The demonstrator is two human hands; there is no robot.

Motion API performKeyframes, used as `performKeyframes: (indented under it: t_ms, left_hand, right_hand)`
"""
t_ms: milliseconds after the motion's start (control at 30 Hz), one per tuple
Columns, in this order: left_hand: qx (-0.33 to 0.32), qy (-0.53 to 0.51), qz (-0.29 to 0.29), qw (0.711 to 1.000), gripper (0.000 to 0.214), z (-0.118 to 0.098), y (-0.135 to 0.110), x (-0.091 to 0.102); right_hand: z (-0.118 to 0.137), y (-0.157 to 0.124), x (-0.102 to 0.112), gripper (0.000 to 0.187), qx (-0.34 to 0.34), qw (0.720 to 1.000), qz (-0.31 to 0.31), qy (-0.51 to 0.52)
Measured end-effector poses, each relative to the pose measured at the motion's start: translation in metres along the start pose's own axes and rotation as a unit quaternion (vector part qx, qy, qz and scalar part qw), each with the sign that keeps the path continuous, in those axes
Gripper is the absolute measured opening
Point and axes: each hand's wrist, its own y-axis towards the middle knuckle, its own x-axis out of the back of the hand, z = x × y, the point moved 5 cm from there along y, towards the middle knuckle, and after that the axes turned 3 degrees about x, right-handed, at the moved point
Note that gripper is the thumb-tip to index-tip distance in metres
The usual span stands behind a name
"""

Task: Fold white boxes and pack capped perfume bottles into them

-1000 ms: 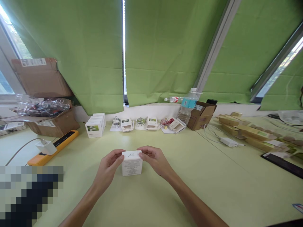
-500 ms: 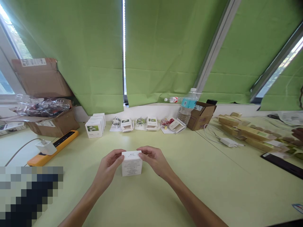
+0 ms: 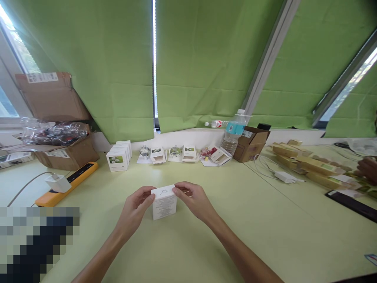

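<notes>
A small white box [image 3: 164, 202] with fine print on its front stands on the pale green table [image 3: 265, 220] right in front of me. My left hand [image 3: 134, 209] grips its left side with curled fingers. My right hand [image 3: 193, 199] holds its right top edge between thumb and fingers. The box is turned slightly, so one corner faces me.
A row of white boxes [image 3: 118, 157], small glass globes [image 3: 175, 151] and open cartons lines the back edge. A water bottle [image 3: 233, 132] stands by a cardboard box [image 3: 251, 144]. At left lie an orange power strip [image 3: 67, 181] and a carton of clear plastic. Another person's hand [image 3: 366, 169] rests at far right.
The box has turned a little between my hands. Another person's hand has come further into view at the far right.
</notes>
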Motion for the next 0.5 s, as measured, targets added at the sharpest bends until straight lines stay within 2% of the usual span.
performKeyframes:
  t_ms: [167,367,500]
  left_hand:
    - [-0.009,0.014,-0.001,1.0,0.032,-0.0009,-0.0006,-0.0003]
    - [-0.006,0.014,-0.006,1.0,0.032,0.0015,0.0007,0.0006]
    - [-0.004,0.023,-0.001,1.0,0.031,0.0021,0.0009,0.0004]
  right_hand:
    - [-0.0041,-0.0002,-0.0018,0.036,-0.003,0.999,-0.009,-0.042]
    - [-0.0015,-0.003,-0.009,0.036,-0.015,0.999,0.005,0.043]
    - [-0.003,-0.0033,-0.0098,0.037,-0.019,0.999,0.003,0.04]
